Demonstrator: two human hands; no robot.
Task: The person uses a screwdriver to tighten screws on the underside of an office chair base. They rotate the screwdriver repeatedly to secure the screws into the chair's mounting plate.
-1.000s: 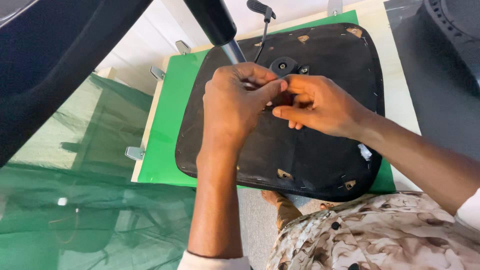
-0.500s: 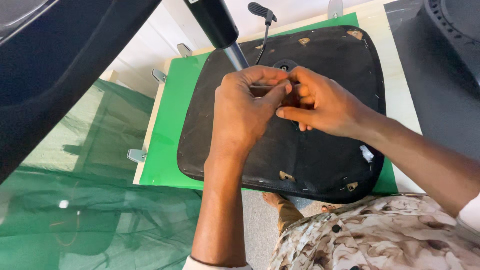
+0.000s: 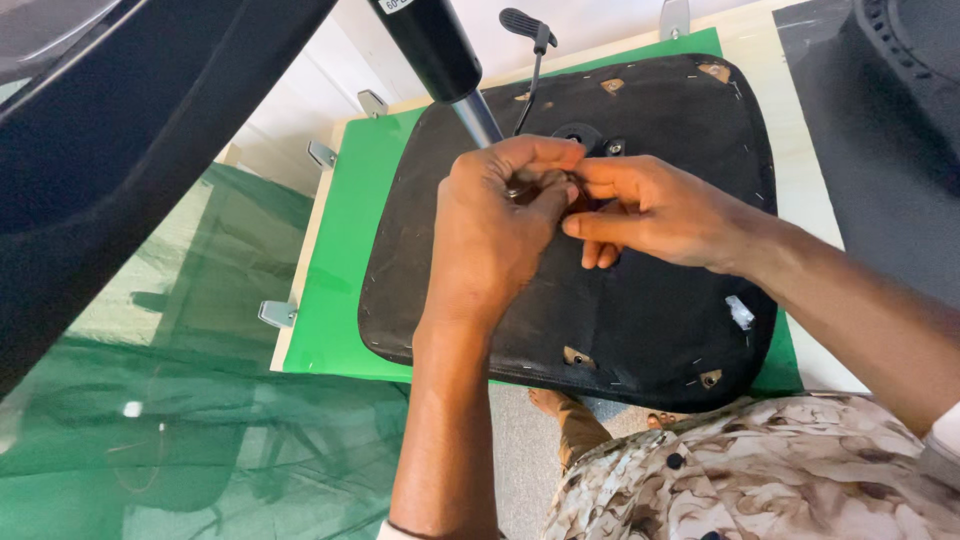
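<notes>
Both hands meet over the middle of the upturned black seat base [image 3: 640,330], which lies on a green mat [image 3: 350,250] on the pale table [image 3: 800,200]. The left hand [image 3: 495,235] curls over a small fitting near the base's centre, thumb and fingers pinched down on it; what it grips is hidden under the knuckles, so I cannot tell the part. The right hand [image 3: 660,210] comes in from three o'clock, its fingertips touching the left hand's at the same spot.

Compared with a second ago, the hands sit tighter together and the left thumb is folded further over the fitting, while the right fingers have slid in closer; the base itself has not moved on the mat. That reads as fine finger work at one point, carried on rather than finished.

At twelve o'clock a black-and-silver post [image 3: 450,70] rises from the base, with a thin lever [image 3: 530,40] just beside it.
</notes>
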